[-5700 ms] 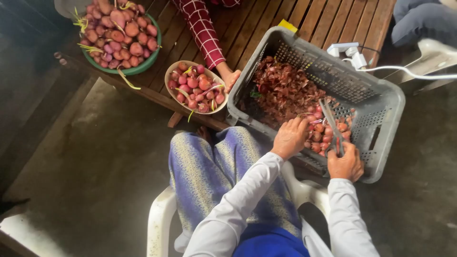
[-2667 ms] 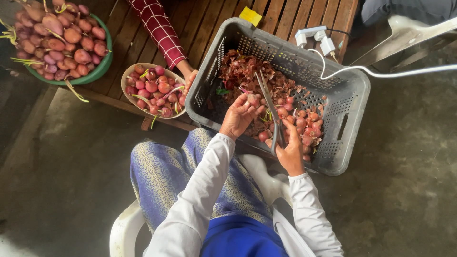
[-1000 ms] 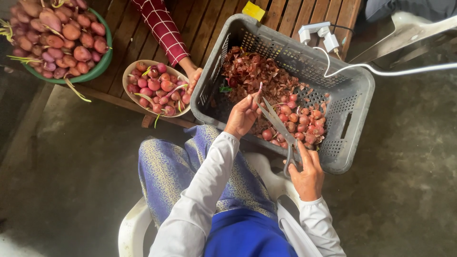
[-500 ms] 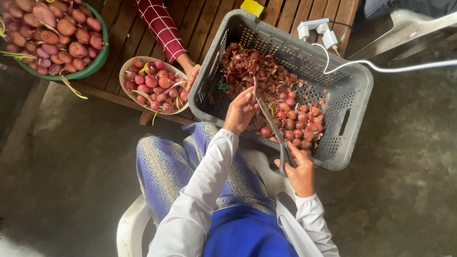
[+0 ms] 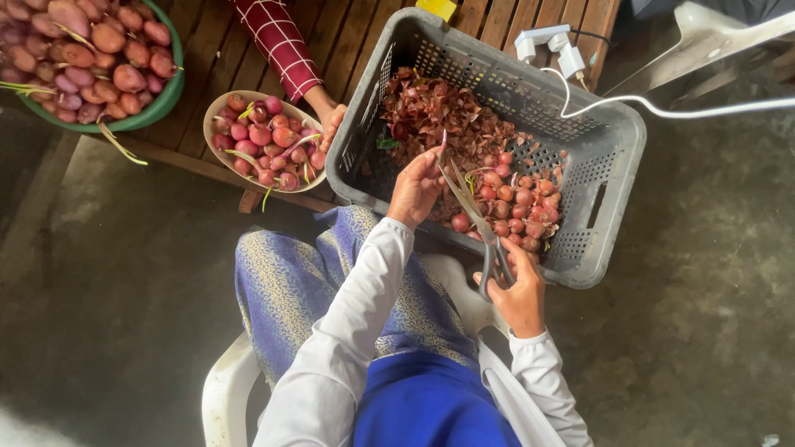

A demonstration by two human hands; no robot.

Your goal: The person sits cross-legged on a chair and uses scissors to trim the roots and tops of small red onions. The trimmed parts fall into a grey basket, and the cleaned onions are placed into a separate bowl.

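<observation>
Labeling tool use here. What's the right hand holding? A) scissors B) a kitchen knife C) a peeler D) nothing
A: the right hand has its fingers through the looped handles of the scissors, whose blades reach up over the grey crate toward the left hand, which pinches something small at the blade tips.

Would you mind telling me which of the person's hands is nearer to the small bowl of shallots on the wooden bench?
Left. The left hand is inside the grey crate, just right of the bowl. The right hand, holding the scissors, is farther off at the crate's near edge.
</observation>
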